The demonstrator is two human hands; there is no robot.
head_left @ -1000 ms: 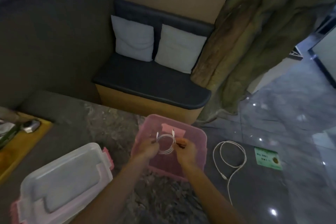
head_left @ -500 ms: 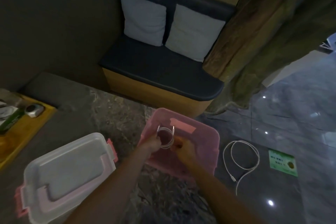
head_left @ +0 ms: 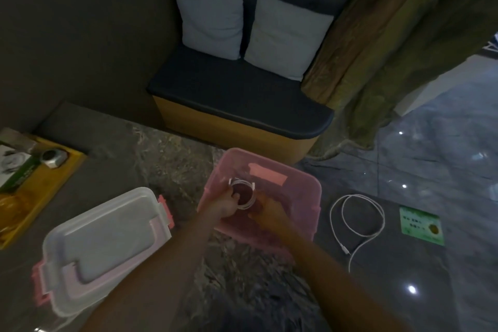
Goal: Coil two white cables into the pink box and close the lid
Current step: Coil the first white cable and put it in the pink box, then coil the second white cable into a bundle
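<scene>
Left hand (head_left: 225, 206) and right hand (head_left: 266, 209) both gripping 1 coiled white cable (head_left: 242, 194) over the open pink box (head_left: 310, 191), loose white cable (head_left: 355, 221) on table right of box, lid (head_left: 105, 240) lying left

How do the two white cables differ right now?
The coiled cable is wound into a tight small ring; the loose cable lies in one wide open loop with a tail trailing toward the viewer. The coiled cable is held over the pink box by the left hand, with the right hand beside it; the loose cable lies untouched on the table to the box's right. Both are thin and white.
</scene>
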